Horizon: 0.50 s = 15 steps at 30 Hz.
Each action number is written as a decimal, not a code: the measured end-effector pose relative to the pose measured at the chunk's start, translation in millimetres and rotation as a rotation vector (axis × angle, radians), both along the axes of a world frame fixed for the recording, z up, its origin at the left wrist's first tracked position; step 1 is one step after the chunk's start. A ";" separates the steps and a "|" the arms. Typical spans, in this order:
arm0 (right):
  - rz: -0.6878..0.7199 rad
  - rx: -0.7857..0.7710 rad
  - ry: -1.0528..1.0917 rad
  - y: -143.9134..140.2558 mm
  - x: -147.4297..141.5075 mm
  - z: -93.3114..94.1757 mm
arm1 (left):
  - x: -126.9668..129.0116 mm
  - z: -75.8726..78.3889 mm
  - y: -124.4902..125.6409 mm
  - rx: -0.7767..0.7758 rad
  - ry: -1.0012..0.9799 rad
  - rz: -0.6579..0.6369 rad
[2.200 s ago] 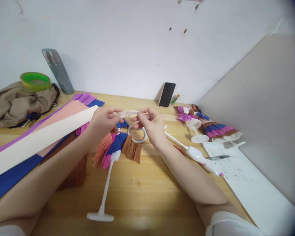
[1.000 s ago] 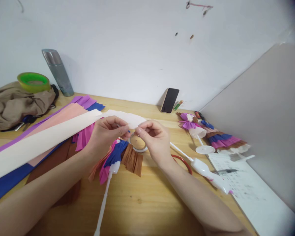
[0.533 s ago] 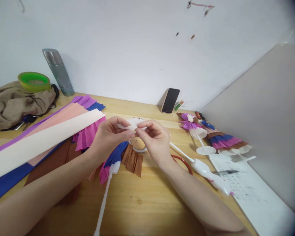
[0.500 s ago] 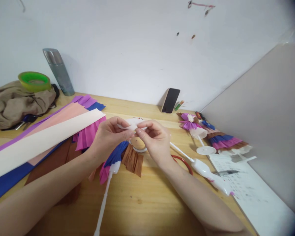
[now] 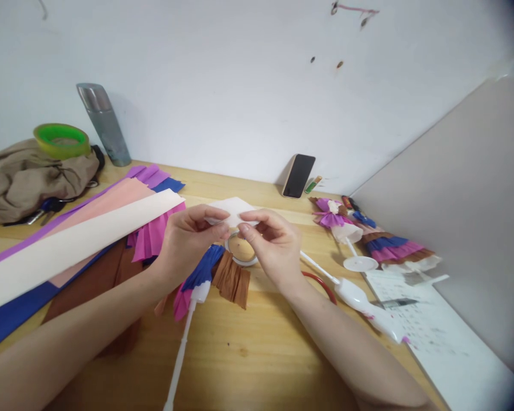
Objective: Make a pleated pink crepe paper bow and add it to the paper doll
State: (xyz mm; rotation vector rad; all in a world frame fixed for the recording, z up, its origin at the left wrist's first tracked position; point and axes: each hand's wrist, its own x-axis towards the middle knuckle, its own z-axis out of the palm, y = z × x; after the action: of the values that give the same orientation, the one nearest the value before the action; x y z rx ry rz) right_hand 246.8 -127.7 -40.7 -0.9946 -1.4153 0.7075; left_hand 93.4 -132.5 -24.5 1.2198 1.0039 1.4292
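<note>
Your left hand [image 5: 184, 242] and right hand [image 5: 269, 242] both pinch small white crepe-paper piece [image 5: 230, 209] between fingertips, above white tape ring [image 5: 241, 255]. Piece looks partly folded, hard to tell. White-stemmed plastic doll with pink, blue, brown paper skirt [image 5: 205, 273] lies below; white layer not yet on.

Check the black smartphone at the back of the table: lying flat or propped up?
Propped up. The black smartphone stands tilted, its top edge leaning on the white wall and its bottom edge resting on the wooden table; the screen is dark.
</note>
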 end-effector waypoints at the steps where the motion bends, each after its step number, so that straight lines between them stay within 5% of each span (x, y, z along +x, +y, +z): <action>1: -0.004 0.003 -0.004 0.0 0.5 0.2 | 0.3 0.4 -0.3 -0.007 -0.004 0.009; 15: -0.010 0.155 -0.134 2.1 7.4 0.1 | -6.1 -12.0 2.4 0.316 0.348 0.224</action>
State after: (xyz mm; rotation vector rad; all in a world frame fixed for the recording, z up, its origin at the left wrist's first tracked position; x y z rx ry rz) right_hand 254.2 -125.6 -40.6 -0.9403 -1.5558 0.5237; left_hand 87.3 -130.2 -36.5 1.6707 1.2108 1.6282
